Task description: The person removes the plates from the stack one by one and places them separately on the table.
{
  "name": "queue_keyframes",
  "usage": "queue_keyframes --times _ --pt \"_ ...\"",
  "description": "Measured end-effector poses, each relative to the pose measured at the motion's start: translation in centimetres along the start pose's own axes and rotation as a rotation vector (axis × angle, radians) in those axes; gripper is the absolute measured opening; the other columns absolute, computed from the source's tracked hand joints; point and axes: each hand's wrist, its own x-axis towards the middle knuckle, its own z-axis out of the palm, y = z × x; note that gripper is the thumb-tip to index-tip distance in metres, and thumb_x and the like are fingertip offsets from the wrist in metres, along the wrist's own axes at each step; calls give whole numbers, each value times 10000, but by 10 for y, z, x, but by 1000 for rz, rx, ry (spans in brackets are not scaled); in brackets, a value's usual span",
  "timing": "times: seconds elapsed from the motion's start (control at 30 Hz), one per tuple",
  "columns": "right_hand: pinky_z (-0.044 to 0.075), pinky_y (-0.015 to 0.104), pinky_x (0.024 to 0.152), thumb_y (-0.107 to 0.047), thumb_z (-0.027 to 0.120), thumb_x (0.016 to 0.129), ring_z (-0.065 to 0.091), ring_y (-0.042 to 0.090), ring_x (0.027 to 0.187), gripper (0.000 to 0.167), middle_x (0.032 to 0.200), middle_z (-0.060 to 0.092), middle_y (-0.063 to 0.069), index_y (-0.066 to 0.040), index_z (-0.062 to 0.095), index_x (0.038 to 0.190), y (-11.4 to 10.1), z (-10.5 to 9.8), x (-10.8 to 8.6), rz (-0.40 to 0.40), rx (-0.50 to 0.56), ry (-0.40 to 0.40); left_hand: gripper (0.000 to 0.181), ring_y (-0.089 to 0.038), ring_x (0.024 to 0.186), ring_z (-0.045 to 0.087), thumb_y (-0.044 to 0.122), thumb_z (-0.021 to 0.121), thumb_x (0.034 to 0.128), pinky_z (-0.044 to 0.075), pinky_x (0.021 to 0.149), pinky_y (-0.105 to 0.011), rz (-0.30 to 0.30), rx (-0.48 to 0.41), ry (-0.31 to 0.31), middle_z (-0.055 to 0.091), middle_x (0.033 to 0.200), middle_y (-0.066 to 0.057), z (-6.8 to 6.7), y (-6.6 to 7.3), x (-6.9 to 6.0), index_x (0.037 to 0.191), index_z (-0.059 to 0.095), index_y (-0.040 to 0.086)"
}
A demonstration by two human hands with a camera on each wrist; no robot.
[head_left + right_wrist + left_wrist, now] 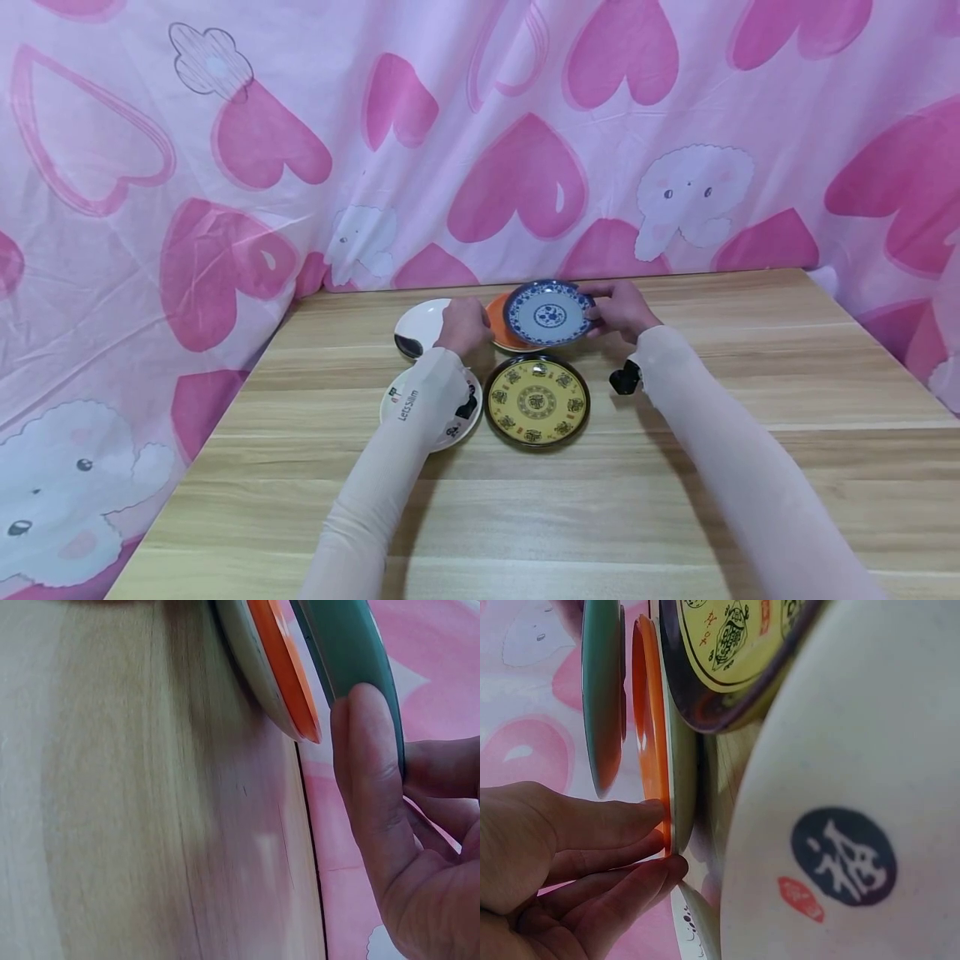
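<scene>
My right hand (621, 308) pinches the right rim of a blue-and-white patterned plate (550, 315), thumb on one face and fingers on the other. Its green underside (352, 645) shows in the right wrist view. That plate is held above an orange plate (498, 321), apart from it. With thumb and fingertips, my left hand (465, 323) pinches the orange plate's left edge. A cream plate (679, 765) lies against the orange one's underside, and the fingertips reach its edge too. Just in front sits a yellow plate (537, 402) with a dark rim and black characters.
Left of the orange plate lies a white plate (420, 323) with a dark patch. Another white plate (392, 410) with printed figures is partly covered by my left sleeve. Wooden tabletop (525, 517) surrounds them. A pink heart-print curtain (517, 183) hangs behind the table.
</scene>
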Motion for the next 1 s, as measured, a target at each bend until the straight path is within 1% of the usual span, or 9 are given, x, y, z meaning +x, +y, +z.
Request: queue_keyframes --times 0.07,0.17,0.47,0.7,0.77,1.0 --pt "639 279 658 75 524 958 682 151 743 581 1526 426 263 -63 426 1514 0 -1 -1 1 0 -2 142 -281 999 682 22 751 789 622 852 -391 -18 -17 -9 747 981 -107 0 1 0 919 780 71" --pt "638 277 655 75 520 962 681 143 739 579 1532 421 260 -56 419 1517 -1 -3 -2 -7 -2 -2 145 -276 1007 677 14 742 792 622 852 -386 -32 -18 -16 743 984 -98 -1 2 0 918 778 76" --pt "635 272 639 92 506 958 677 133 700 580 1536 411 271 -38 412 1516 -1 -6 -5 -18 7 -2 157 -270 999 669 -12 722 795 624 830 -391 -64 -53 -34 727 992 -89 -2 3 -1 920 764 73" --pt "641 291 673 71 505 968 672 152 750 574 1512 423 274 -54 412 1520 1 -10 -5 -19 -5 -13 140 -266 1007 670 -1 746 790 624 824 -353 -27 -27 0 738 993 -95 -1 2 -2 904 776 75" --pt "644 300 689 64 508 970 673 158 761 577 1493 431 279 -64 409 1523 1 -11 -5 -17 -5 -13 141 -268 998 674 -4 746 786 626 814 -351 -21 -35 3 741 984 -98 0 2 -2 902 776 70" --pt "642 297 677 57 511 970 675 159 767 581 1494 415 296 -56 395 1528 5 -13 -5 -26 0 -17 125 -260 963 676 15 750 801 627 808 -365 -22 -44 -13 736 958 -92 1 1 -2 913 772 66"
